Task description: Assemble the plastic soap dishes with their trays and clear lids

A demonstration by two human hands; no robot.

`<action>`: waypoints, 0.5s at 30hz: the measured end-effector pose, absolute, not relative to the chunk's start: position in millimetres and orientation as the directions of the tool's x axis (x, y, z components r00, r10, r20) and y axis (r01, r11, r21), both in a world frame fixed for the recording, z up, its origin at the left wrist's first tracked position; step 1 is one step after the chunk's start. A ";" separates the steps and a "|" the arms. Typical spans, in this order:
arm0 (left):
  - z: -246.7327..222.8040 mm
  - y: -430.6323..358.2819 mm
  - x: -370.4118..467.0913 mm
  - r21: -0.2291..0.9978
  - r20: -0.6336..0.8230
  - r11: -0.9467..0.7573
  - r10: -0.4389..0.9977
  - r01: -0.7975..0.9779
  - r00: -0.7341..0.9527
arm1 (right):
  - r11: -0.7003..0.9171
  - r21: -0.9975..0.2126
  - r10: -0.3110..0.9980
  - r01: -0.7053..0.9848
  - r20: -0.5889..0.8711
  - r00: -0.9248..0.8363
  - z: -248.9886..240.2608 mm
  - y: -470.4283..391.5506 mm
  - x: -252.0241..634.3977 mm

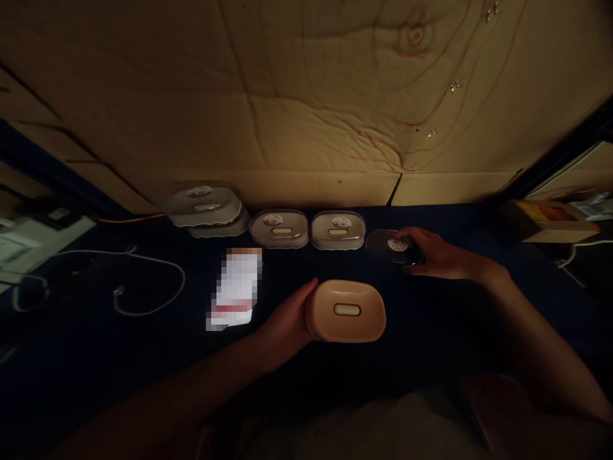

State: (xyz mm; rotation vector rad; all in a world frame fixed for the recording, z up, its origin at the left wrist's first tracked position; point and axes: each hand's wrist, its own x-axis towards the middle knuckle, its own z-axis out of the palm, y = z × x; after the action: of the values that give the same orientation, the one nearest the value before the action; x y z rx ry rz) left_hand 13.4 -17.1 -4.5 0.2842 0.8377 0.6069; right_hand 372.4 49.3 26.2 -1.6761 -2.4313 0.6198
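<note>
gripping the peach container [347,329] by its left end, the left hand [288,321] holds it over the dark table [96,358], open side toward the camera. the right hand [433,253] pinches the right end of a clear cover [383,249], just right of two covered containers [338,237]. a light hold at the cover's rim should spare its face from smudges, and the peach container is best held level, thumb clear of its opening. most left fingers are hidden behind it; whether it touches the table, or the cover is lifted, i cannot tell. dim light swallows the cover's edges, and a bright patch [237,284] is too pixelated to read.
</note>
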 end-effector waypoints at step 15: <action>-18.1 -18.8 11.8 0.528 -0.508 0.762 0.636 -0.373 0.580 | 0.680 -0.480 0.627 0.554 -0.012 -0.779 26.2 -24.9 273.4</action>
State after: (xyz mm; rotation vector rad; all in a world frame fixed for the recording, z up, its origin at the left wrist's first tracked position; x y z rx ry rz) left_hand 11.8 -18.8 -18.1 0.3883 0.7412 0.6075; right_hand 273.4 -24.9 26.2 -0.9686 -2.7364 0.7064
